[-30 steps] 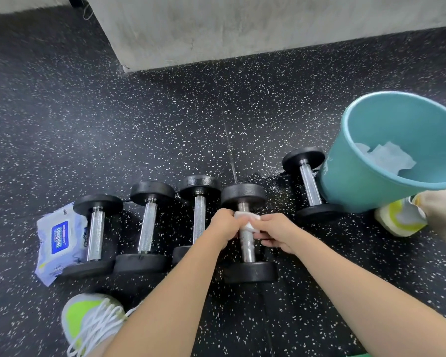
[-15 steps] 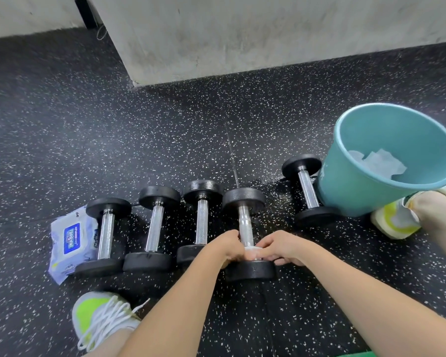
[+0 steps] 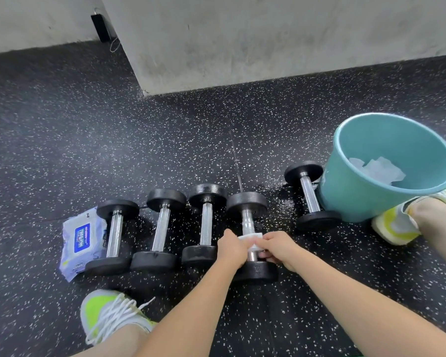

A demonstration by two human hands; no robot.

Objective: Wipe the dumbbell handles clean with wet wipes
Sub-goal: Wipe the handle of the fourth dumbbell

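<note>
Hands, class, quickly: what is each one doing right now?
Left hand: closed on the wet wipe around the dumbbell handle.
Right hand: closed on the same wipe.

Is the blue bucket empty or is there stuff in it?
Not empty. The bucket has crumpled white wipes lying inside, against its inner wall.

A: What can't you see on the handle (image 3: 247, 224)?

B: Its near stretch, covered by the wet wipe (image 3: 250, 238) and both hands.

A: And to the right?

B: The bucket (image 3: 358, 199) hides part of the far-right dumbbell (image 3: 310, 194) and most of the right shoe (image 3: 394, 225).

A: The wipes pack (image 3: 81, 239)?

B: Its right edge is tucked behind the leftmost dumbbell (image 3: 113, 235); the label is probably too small to read.
</note>
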